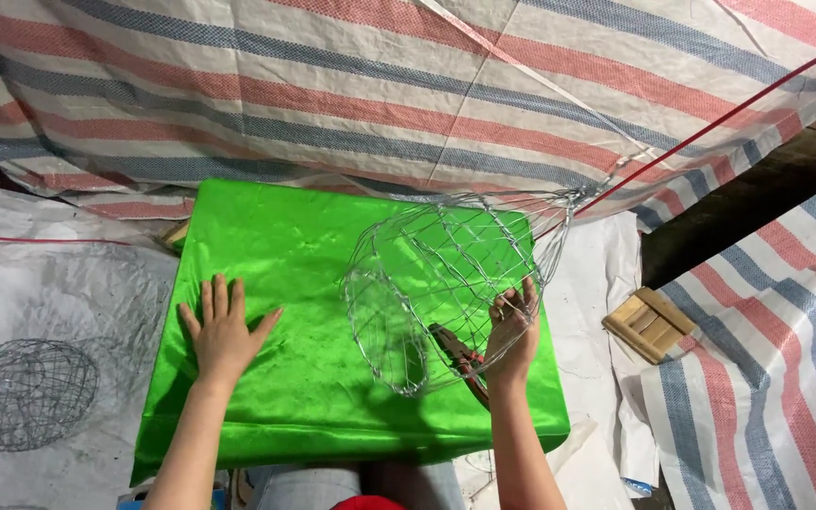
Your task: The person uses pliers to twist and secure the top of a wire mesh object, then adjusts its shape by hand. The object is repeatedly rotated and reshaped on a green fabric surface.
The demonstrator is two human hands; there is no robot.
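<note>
Striped tarpaulin [408, 85] in red, blue and white hangs across the back and spreads over the ground to the right, with pale woven sheeting [59, 274] covering the floor on the left. On top of this sits a bright green cloth-covered board [304, 283], a flat rectangle that fills the middle of the view in front of the person's knees. The left hand [224, 331] lies flat on the green cloth, palm down, fingers spread and holding nothing. The right hand [512, 326] is closed around the wires of a round wire mesh basket [436, 283], gripping its near right side with the fingers hooked through the mesh. The basket stands tilted on the right half of the green board, its open rim turned toward the left hand and its rounded body rising toward the back right, where loose wire ends meet a thin red cord [710, 123] that runs up to the upper right corner. Just beneath the right hand, red-handled pliers [460, 354] lie on the cloth, partly under the basket; whether the hand touches them cannot be told. A second wire mesh basket [25, 392] rests on the pale sheeting at far left, well apart from both hands. A small wooden block [649, 324] of joined slats lies on the ground to the right of the board.
</note>
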